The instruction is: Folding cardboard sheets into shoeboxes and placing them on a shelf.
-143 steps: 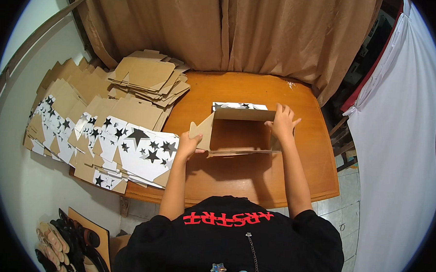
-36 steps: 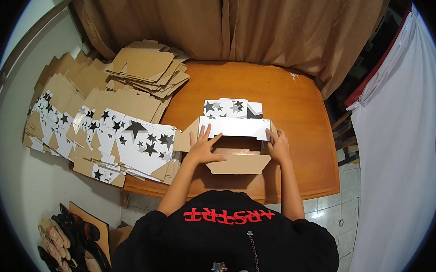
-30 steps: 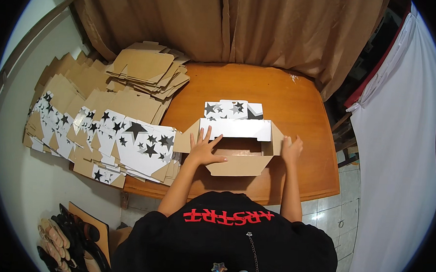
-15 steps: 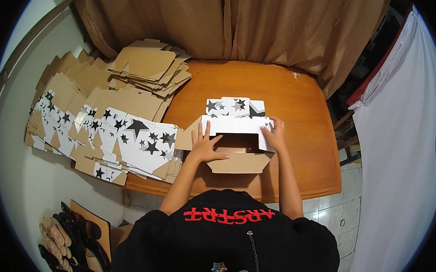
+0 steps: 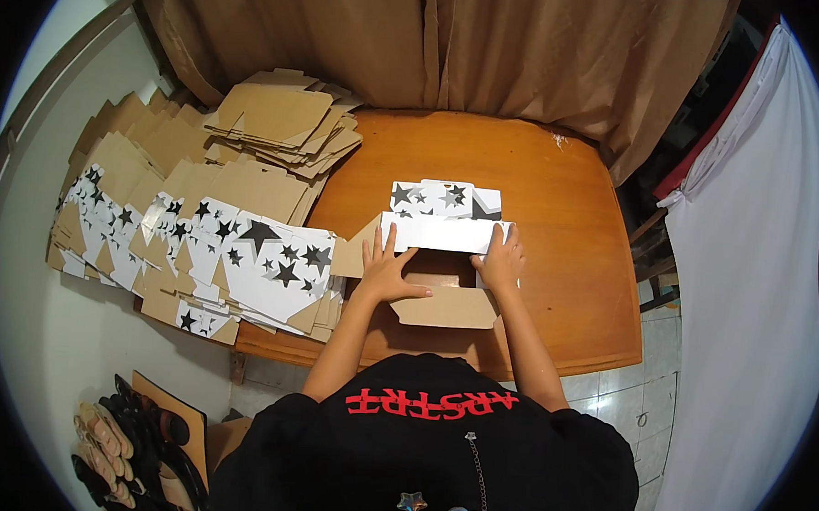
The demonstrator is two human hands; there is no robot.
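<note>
cardboard box [image 5: 445,273], half-folded, sat mid-front on the wooden bench [image 5: 565,262], white star-print flap up at the far side, brown flap toward the person. left hand [image 5: 386,273] lay flat on the box's left edge, fingers spread, not gripping anything. right hand [image 5: 501,259] pressed on the white flap at the right corner, fingers together & resting on it; can't tell if it pinched. stack of flat star-print blanks [image 5: 236,262] just left of the box, plain brown blanks [image 5: 283,127] further back. tan curtain [image 5: 455,47] behind the bench.
</note>
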